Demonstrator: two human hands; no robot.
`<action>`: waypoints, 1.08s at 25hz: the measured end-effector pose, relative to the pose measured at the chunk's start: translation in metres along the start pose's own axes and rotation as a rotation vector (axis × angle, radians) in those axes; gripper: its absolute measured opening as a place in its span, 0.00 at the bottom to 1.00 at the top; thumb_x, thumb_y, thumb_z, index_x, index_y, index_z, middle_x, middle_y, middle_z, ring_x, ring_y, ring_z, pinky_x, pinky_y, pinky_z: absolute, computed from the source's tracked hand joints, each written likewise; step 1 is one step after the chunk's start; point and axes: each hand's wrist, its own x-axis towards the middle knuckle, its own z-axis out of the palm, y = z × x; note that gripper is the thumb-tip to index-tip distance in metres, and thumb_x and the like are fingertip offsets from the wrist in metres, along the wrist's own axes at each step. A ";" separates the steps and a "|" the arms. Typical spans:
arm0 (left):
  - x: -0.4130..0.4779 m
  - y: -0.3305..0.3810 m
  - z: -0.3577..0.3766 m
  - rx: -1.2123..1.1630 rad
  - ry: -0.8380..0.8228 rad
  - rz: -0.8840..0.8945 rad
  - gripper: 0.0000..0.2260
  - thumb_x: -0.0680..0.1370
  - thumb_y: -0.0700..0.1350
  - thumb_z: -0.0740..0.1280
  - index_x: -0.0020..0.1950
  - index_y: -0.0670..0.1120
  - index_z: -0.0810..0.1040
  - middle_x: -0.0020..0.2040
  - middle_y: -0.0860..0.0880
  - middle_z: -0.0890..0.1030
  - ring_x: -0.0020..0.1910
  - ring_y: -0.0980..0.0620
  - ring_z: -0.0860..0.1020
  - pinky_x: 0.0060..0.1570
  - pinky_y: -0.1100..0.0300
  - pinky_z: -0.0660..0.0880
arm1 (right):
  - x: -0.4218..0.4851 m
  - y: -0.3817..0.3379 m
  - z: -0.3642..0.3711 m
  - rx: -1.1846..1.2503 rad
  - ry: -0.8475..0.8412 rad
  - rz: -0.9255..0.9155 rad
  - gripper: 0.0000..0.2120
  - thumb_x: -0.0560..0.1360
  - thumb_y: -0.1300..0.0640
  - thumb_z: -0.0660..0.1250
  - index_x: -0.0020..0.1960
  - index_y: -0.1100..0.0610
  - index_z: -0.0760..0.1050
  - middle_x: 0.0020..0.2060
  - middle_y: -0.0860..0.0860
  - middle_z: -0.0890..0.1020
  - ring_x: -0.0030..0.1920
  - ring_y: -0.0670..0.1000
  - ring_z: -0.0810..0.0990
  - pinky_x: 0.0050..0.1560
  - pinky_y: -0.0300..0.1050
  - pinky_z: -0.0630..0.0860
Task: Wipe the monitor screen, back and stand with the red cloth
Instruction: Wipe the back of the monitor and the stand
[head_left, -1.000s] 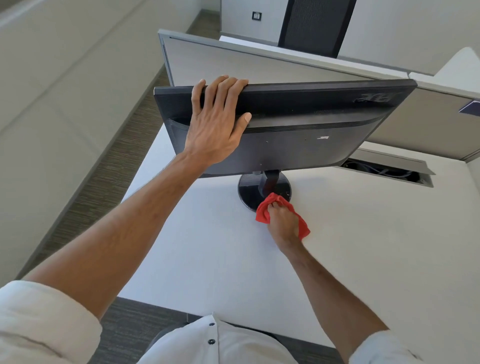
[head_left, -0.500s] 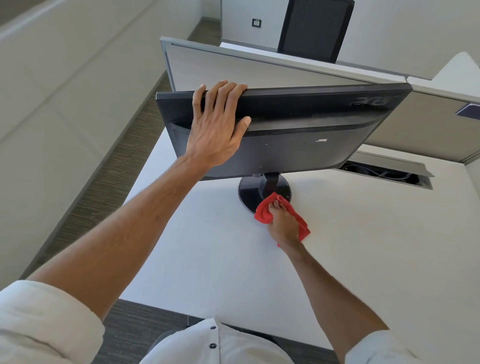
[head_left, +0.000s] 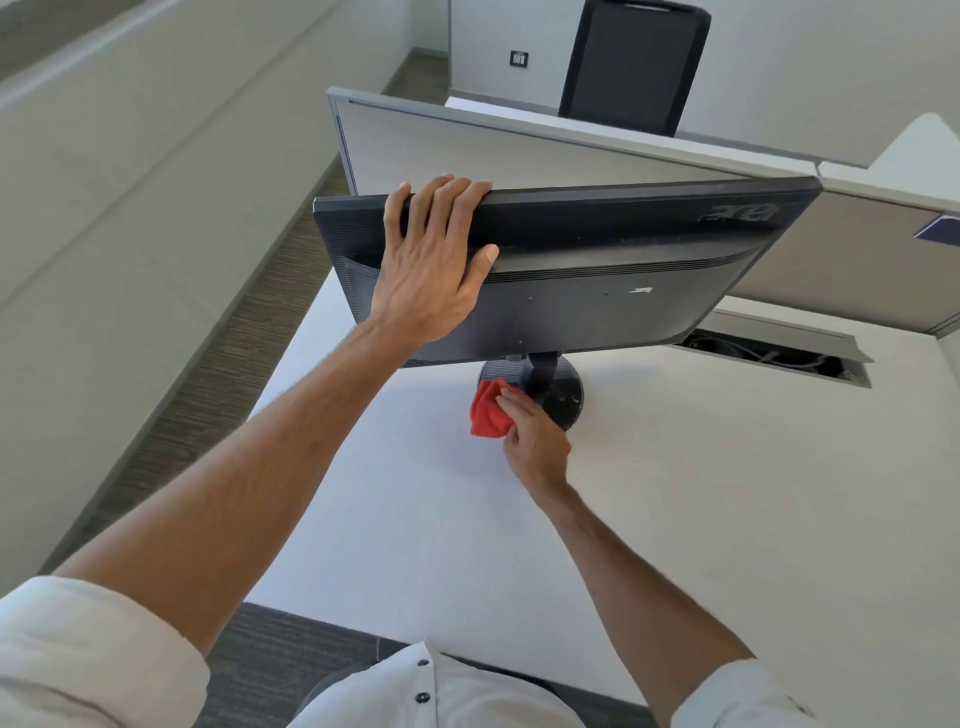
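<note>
I see cables in the desk's cable well (head_left: 769, 358) right of the monitor (head_left: 597, 291), its back facing me, long axis left-right, near the desk (head_left: 675, 519) edge at left; my left hand (head_left: 431, 270) grips its top edge, my right hand (head_left: 535, 441) clutches the red cloth (head_left: 488, 410) against its round base (head_left: 566, 397).

A white desk (head_left: 675, 519) with a plain matte top runs from its near edge to a grey partition (head_left: 519, 150) standing along its far side. The round black stand (head_left: 563, 397) of the monitor (head_left: 623, 301) sits on it toward the back. A bunched red cloth (head_left: 485, 415) lies against the stand's left rim, partly over the desk. Further right, a cable hatch (head_left: 779, 358) is sunk into the top, its flap raised and wires showing inside.
</note>
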 end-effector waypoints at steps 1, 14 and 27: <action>0.001 0.001 0.000 -0.001 -0.003 -0.003 0.27 0.87 0.57 0.62 0.83 0.47 0.68 0.79 0.46 0.72 0.82 0.43 0.67 0.85 0.38 0.53 | 0.005 0.008 0.002 -0.047 0.009 -0.007 0.28 0.75 0.71 0.67 0.73 0.56 0.80 0.73 0.49 0.80 0.74 0.49 0.77 0.72 0.49 0.77; 0.015 0.022 0.006 0.099 -0.055 -0.081 0.26 0.89 0.60 0.56 0.87 0.56 0.65 0.74 0.45 0.73 0.82 0.40 0.66 0.85 0.32 0.50 | -0.005 0.058 0.018 -0.481 -0.382 -0.344 0.31 0.79 0.61 0.70 0.81 0.54 0.70 0.79 0.51 0.73 0.79 0.54 0.71 0.62 0.50 0.84; 0.044 0.066 0.022 -0.050 -0.200 -0.020 0.26 0.91 0.59 0.51 0.89 0.54 0.62 0.82 0.48 0.68 0.89 0.43 0.56 0.86 0.32 0.39 | -0.015 0.070 0.007 -0.381 -0.254 0.034 0.40 0.72 0.60 0.76 0.81 0.58 0.65 0.79 0.57 0.70 0.79 0.65 0.68 0.73 0.68 0.73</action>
